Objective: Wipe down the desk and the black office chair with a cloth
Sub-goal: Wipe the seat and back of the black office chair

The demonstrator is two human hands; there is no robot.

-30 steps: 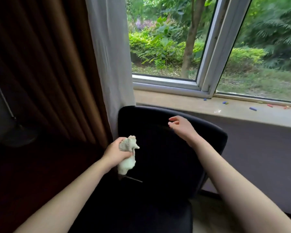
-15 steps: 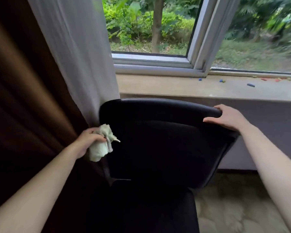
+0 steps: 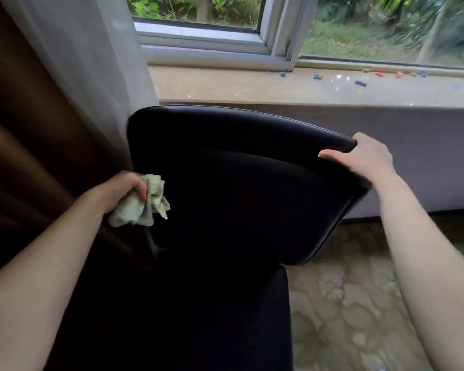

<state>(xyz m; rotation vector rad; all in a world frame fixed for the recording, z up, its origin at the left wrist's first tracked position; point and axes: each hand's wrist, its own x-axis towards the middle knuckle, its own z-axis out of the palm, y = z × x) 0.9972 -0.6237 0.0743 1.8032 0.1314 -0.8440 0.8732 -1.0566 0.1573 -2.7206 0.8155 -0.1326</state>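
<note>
The black office chair (image 3: 233, 199) stands in front of me with its backrest toward the window and its seat in the lower middle. My left hand (image 3: 123, 187) grips a crumpled pale green cloth (image 3: 142, 203) at the left edge of the backrest. My right hand (image 3: 364, 156) holds the upper right corner of the backrest, thumb on the front face and fingers wrapped behind it. The desk is not in view.
A brown curtain (image 3: 24, 156) and a white sheer curtain (image 3: 91, 62) hang close on the chair's left. Behind the chair runs a stone window sill (image 3: 252, 87) with several small coloured bits on it. Patterned floor (image 3: 346, 303) lies to the right.
My right hand slid from the middle of the backrest's top to its right corner and took hold. The left hand with the cloth stayed at the left edge. The view tilted downward.
</note>
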